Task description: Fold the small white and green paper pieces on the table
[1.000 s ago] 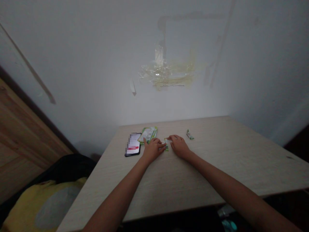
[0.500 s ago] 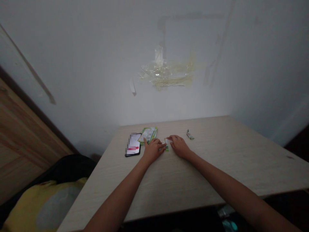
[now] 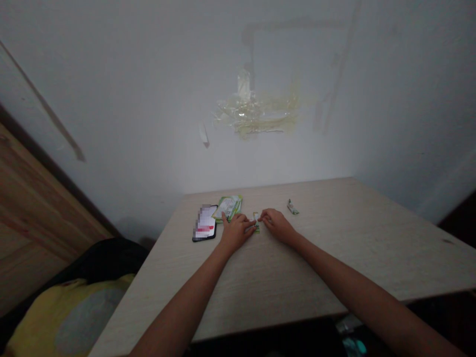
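From my remote view, a small green-and-white wrapper (image 3: 256, 229) lies on the bench (image 3: 282, 282), in the gap between my two hands. Its visible strip has its long axis running roughly away from me, toward the wall (image 3: 156, 109). The left hand (image 3: 235, 231) is the nearer: palm down, its fingers on the wrapper's left side, hiding part of it. The right hand (image 3: 276, 224) is curled, its fingertips at the far right edge. The hands are slightly apart; I cannot tell whether either one pinches the wrapper or merely rests against it.

Beyond the left hand lie flat green packets (image 3: 230, 204), stacked, with the left thumb at their near edge. A phone (image 3: 205, 229) lies just left of them, one packet corner meeting its side. A twisted green scrap (image 3: 292, 207) sits apart, beyond the right hand and to its right.

I can read no brand anywhere: the packets' print is too small, and the phone's screen is partly pixelated, with a red mark low down.
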`<state>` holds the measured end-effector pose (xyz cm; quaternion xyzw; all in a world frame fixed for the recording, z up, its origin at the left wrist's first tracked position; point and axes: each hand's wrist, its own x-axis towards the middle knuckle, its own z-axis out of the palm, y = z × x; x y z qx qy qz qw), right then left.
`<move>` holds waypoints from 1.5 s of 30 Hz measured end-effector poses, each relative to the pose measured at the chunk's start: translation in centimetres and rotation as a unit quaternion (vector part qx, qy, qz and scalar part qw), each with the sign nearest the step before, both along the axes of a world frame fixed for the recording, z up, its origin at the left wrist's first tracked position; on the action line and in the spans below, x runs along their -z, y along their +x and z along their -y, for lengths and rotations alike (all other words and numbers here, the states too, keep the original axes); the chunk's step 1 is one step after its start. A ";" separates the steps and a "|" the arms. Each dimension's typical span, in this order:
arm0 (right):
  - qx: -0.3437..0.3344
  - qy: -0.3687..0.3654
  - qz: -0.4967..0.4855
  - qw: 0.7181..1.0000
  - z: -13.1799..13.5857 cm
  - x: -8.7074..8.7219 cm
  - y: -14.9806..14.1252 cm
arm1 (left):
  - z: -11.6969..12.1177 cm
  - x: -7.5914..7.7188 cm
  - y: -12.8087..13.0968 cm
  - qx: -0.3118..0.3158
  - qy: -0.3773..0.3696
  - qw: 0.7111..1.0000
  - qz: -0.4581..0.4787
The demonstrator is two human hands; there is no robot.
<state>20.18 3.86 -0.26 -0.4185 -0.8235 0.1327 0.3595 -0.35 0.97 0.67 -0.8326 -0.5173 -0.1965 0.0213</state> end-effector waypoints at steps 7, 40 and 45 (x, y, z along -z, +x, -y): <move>-0.009 0.027 0.042 0.999 0.0 0.2 0.0 | 0.0 -0.1 0.1 0.004 0.005 1.000 -0.002; -0.104 0.080 0.047 0.990 2.4 -1.4 0.3 | 0.3 -0.7 0.2 -0.011 0.007 1.000 -0.008; -0.126 0.075 0.040 0.988 2.6 -1.6 0.4 | 0.3 -0.6 0.3 -0.010 0.007 1.000 -0.006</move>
